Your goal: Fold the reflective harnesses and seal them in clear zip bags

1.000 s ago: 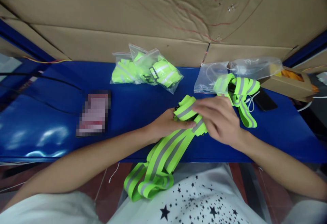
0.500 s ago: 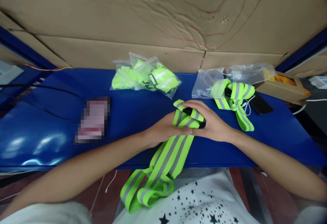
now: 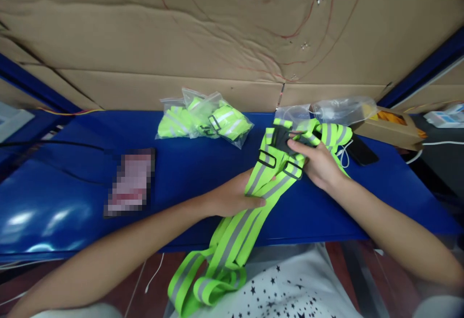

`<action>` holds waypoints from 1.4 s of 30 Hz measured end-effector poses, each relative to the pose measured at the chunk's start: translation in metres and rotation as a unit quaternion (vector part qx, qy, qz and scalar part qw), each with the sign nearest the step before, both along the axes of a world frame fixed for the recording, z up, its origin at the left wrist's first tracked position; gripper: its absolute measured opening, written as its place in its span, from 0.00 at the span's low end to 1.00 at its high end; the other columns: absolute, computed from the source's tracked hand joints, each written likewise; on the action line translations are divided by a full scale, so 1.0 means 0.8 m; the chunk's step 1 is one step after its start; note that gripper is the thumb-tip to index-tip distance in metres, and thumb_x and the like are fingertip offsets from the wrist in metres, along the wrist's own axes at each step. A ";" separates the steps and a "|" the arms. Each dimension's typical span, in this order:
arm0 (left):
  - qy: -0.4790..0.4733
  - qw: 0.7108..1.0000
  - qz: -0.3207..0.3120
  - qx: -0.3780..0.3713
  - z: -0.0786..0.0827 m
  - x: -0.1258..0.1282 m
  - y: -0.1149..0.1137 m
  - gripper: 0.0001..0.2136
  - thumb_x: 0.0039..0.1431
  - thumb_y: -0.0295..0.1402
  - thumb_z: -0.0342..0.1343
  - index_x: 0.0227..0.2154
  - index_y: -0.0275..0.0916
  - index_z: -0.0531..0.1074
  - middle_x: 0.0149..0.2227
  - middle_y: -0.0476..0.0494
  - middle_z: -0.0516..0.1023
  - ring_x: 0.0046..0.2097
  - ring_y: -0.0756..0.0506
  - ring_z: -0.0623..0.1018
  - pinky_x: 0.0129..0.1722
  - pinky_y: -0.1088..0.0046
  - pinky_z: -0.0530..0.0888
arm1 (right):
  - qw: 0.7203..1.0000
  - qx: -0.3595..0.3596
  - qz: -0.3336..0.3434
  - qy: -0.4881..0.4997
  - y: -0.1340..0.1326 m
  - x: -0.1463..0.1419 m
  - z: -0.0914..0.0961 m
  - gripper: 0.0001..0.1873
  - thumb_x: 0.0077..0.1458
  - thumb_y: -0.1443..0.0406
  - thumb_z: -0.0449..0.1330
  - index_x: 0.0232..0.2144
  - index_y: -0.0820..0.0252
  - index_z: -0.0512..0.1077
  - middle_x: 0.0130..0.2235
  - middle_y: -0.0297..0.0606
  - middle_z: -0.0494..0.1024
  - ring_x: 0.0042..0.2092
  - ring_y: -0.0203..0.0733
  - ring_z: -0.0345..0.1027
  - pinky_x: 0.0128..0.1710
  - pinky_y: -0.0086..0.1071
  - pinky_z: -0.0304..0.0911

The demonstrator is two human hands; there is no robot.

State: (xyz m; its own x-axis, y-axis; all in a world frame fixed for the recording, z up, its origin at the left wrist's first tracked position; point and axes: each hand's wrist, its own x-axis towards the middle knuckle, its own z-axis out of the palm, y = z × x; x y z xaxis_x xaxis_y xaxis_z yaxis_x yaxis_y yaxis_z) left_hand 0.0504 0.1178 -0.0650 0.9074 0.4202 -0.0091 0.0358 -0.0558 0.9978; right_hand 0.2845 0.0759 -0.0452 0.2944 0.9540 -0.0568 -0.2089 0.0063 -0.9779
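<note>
A fluorescent yellow-green reflective strap harness (image 3: 235, 233) with grey stripes runs between my hands and hangs in loops over the table's front edge. My left hand (image 3: 235, 195) is closed round its folded straps, the thumb lying across the front. Farther up, my right hand (image 3: 321, 161) pinches the black piece (image 3: 282, 139) where the straps come together. Two black slide buckles (image 3: 267, 159) sit on the straps just below that piece. Another bundle of the same strap (image 3: 335, 134) lies behind my right hand, partly hidden by it.
Clear bags (image 3: 205, 120) holding folded yellow-green straps lie at the back of the blue table (image 3: 192, 163). A phone with a blurred screen (image 3: 130, 182) is at left. On the right are a dark phone (image 3: 360, 151), a clear plastic bag (image 3: 344, 109) and a cardboard box (image 3: 393, 127).
My right hand has moved up and right, away from my left hand, drawing out the black piece and exposing the buckles. My left hand keeps its hold on the straps.
</note>
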 end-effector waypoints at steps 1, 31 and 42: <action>0.002 1.000 0.003 -0.018 0.003 0.000 0.001 0.35 0.57 0.36 0.69 0.66 0.43 0.62 0.66 0.37 0.70 0.67 0.29 0.69 0.65 0.48 0.66 | 0.999 -0.004 -0.014 0.033 0.001 0.004 0.006 0.20 0.45 0.58 0.77 0.41 0.53 0.81 0.43 0.34 0.85 0.47 0.49 0.80 0.52 0.42 0.74; -0.054 0.976 0.210 -0.034 0.028 -0.006 0.017 0.49 0.42 0.34 0.77 0.68 0.48 0.60 0.62 0.38 0.71 0.60 0.35 0.75 0.57 0.62 0.72 | 0.916 0.161 0.134 -0.343 -0.037 -0.022 0.005 0.40 0.52 0.50 0.73 0.63 0.49 0.65 0.63 0.44 0.73 0.66 0.55 0.65 0.65 0.50 0.62; -0.095 0.950 0.203 -0.215 0.042 0.000 0.023 0.49 0.45 0.29 0.75 0.70 0.46 0.59 0.45 0.43 0.84 0.38 0.46 0.82 0.43 0.70 0.75 | 0.975 0.091 0.154 -0.135 -0.008 -0.021 0.014 0.40 0.48 0.46 0.73 0.60 0.49 0.69 0.59 0.41 0.77 0.61 0.52 0.71 0.58 0.44 0.70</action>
State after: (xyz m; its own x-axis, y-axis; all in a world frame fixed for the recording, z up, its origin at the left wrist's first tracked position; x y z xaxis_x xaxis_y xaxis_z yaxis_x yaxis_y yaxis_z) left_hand 0.0504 0.1365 -0.0312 0.6731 0.7311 -0.1111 -0.2166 0.3385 0.9157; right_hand 0.2674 0.0694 -0.0342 -0.0274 0.9866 0.1606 0.0361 0.1615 -0.9862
